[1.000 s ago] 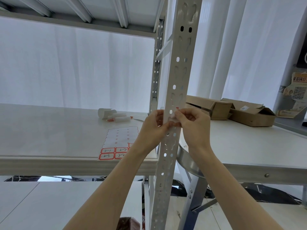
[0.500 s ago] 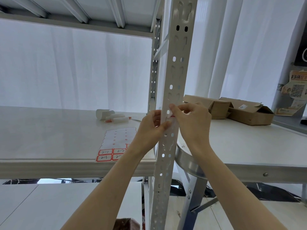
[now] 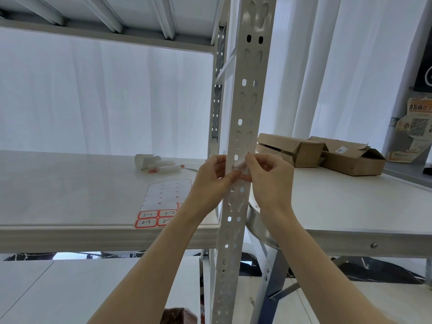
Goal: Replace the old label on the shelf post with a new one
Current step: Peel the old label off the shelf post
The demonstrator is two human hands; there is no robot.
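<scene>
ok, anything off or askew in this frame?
Mostly tidy. The red-bordered label sheet overhangs the front edge of the white shelf board, its corner past the lip. On the perforated white metal post, a small white label is curled away, pinched by the right hand.

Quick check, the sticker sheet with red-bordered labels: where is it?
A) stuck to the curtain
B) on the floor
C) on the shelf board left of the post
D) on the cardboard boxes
C: the sticker sheet lies flat on the shelf board, left of the perforated post, near the board's front edge.
</scene>
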